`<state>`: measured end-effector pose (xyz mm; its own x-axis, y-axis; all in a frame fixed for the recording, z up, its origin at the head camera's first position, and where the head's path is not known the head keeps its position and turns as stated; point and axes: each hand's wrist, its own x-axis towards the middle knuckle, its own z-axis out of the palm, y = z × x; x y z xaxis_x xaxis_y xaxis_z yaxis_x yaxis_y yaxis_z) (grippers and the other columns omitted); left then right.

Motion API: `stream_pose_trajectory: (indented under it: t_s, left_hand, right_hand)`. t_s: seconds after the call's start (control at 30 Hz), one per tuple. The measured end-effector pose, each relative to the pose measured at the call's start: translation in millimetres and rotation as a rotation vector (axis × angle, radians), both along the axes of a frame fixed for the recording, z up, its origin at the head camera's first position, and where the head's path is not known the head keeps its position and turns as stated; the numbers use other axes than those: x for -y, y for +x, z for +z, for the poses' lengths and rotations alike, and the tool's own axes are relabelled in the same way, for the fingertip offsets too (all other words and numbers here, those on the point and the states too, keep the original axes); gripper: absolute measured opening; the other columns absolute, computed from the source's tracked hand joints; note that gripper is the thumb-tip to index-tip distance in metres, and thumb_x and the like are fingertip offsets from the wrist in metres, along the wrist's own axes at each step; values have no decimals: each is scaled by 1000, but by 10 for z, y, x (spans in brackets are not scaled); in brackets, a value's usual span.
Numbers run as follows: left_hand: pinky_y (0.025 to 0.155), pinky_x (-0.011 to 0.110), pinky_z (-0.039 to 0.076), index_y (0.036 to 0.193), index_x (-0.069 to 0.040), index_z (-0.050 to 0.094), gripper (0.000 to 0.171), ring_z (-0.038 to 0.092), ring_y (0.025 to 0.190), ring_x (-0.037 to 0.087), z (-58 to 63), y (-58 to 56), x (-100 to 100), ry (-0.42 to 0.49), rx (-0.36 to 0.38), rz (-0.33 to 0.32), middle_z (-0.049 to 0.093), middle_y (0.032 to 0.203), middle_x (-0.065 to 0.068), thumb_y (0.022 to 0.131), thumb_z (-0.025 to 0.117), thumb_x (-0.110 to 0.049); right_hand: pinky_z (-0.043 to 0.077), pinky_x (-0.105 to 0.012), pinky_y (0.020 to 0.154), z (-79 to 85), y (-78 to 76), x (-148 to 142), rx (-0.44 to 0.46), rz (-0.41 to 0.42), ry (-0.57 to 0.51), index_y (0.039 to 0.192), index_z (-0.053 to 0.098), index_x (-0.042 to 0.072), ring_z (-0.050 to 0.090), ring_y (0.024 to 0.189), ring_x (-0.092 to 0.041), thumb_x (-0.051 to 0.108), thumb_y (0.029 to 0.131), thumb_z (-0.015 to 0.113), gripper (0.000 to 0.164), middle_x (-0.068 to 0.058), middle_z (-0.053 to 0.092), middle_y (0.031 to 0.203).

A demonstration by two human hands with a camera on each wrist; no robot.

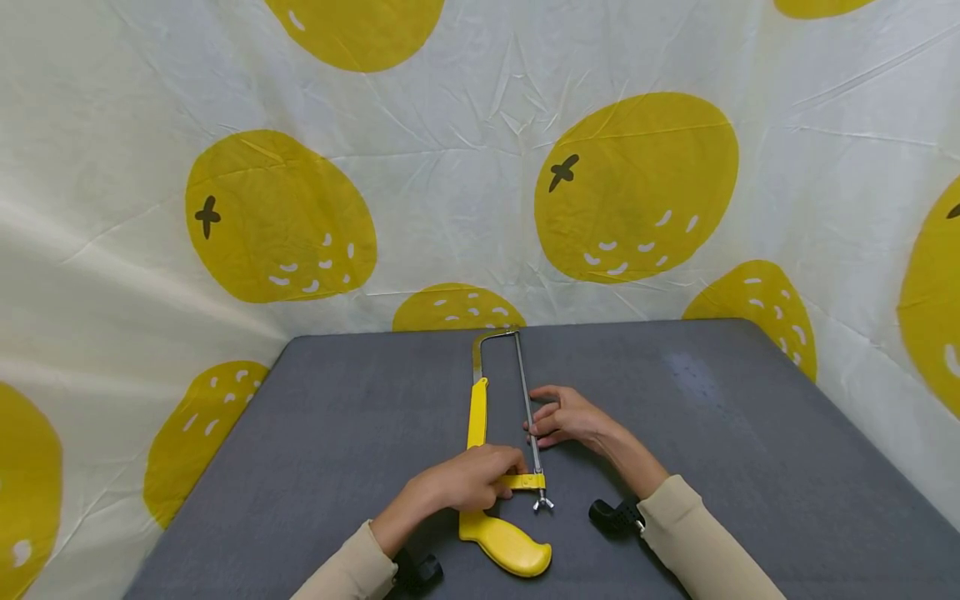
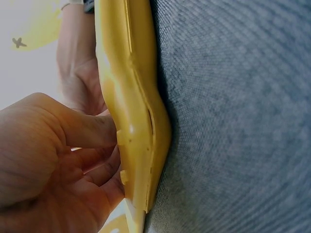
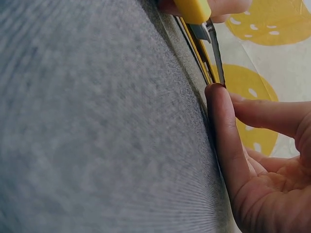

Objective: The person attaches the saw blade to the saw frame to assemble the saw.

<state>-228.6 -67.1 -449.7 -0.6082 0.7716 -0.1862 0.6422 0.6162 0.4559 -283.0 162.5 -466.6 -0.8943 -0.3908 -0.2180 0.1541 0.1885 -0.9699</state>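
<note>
Grey table (image 1: 360,433), saw (image 1: 478,412) lying on it mid-width. Left hand (image 1: 474,477) holds the saw's yellow body; right hand (image 1: 572,419) pinches the blade (image 1: 523,375). Best, I'd judge: left braces firmly, right uses a light pinch on flat sides, clear of any teeth. Wing nut (image 1: 543,503) at near end, untouched.
</note>
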Motion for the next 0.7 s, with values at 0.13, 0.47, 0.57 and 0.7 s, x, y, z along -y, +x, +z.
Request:
stream_pose_trajectory:
  t_s: [0.13, 0.47, 0.57, 0.7]
  left_hand:
    - [81, 19, 48, 119, -18, 65, 24, 54, 85, 3, 2, 2, 0, -3, -1, 2, 64, 104, -9, 97, 71, -12]
    - [80, 19, 49, 119, -18, 65, 23, 54, 84, 3, -1, 1, -3, -5, -3, 0, 64, 104, -10, 97, 71, -12]
    - [80, 19, 48, 119, -18, 65, 23, 53, 84, 3, 1, 1, -3, -4, -1, 1, 64, 104, -10, 98, 70, -12]
    - [81, 19, 48, 119, -18, 65, 23, 53, 85, 3, -2, -3, -6, -6, -2, 5, 63, 103, -10, 98, 70, -12]
  right_hand:
    - [63, -37, 73, 5, 8, 1, -21, -1, 24, 153, 31, -11, 71, 80, -17, -8, 89, 66, 73, -16, 71, 97]
    - [63, -39, 71, 8, 35, 5, -56, -6, 63, 151, 34, -12, 71, 73, -19, -8, 91, 66, 68, -19, 72, 95]
    - [63, -38, 69, 19, 49, 10, -61, -10, 82, 149, 36, -12, 70, 70, -19, -7, 92, 67, 66, -19, 73, 93]
    - [63, -37, 68, 35, 56, 6, -64, -15, 111, 147, 40, -12, 70, 69, -17, -5, 91, 69, 63, -17, 74, 91]
